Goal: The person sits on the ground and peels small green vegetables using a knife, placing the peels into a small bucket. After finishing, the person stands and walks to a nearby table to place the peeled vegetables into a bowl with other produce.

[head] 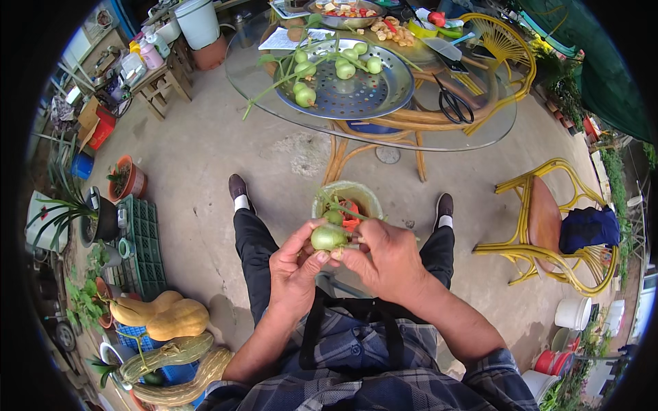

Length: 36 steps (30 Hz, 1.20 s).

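Observation:
A small green bottle gourd (329, 237) is held in front of my body. My left hand (294, 272) cradles it from the left, thumb at its lower edge. My right hand (386, 259) pinches a thin green stem (354, 238) at the gourd's right side, the thumbs nearly touching. Just beyond the hands, between my feet, a lined bucket (374, 195) contains something red-orange (351, 213); the hands hide part of it. On the glass table (308, 122) ahead, more small bottle gourds (345, 70) on vine stems lie in a perforated metal tray (354, 103).
Black scissors (455, 103) and a cleaver-like blade (444, 50) lie at the table's right. Behind the tray are papers (288, 38) and a metal bowl (344, 21). A rattan chair (545, 221) stands right; squashes (177, 316) and a green crate (141, 246) sit left.

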Each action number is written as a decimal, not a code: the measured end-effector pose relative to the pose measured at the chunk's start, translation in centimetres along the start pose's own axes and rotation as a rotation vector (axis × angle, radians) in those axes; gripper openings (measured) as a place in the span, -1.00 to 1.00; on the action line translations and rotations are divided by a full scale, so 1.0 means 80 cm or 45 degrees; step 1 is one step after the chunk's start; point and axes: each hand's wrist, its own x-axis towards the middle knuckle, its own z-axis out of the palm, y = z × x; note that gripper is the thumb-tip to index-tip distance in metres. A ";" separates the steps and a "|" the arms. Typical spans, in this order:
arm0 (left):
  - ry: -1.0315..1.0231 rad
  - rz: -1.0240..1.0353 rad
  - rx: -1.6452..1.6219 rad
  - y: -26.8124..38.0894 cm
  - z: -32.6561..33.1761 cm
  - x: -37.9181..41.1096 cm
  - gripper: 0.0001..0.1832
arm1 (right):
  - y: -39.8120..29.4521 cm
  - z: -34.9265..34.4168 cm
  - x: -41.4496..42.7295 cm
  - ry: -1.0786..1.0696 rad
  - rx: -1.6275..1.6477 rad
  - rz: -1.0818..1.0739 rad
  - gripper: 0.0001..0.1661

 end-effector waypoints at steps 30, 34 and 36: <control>0.062 0.007 -0.116 0.000 0.004 -0.009 -0.44 | -0.032 -0.003 -0.011 -0.043 -0.440 -0.122 -0.59; -0.012 -0.002 -0.267 0.002 0.004 -0.018 -0.43 | -0.048 -0.007 -0.024 -0.028 -0.443 -0.202 -0.64; -0.036 -0.042 -0.371 0.010 0.009 -0.022 -0.44 | -0.058 -0.013 -0.028 0.034 -0.367 -0.174 -0.64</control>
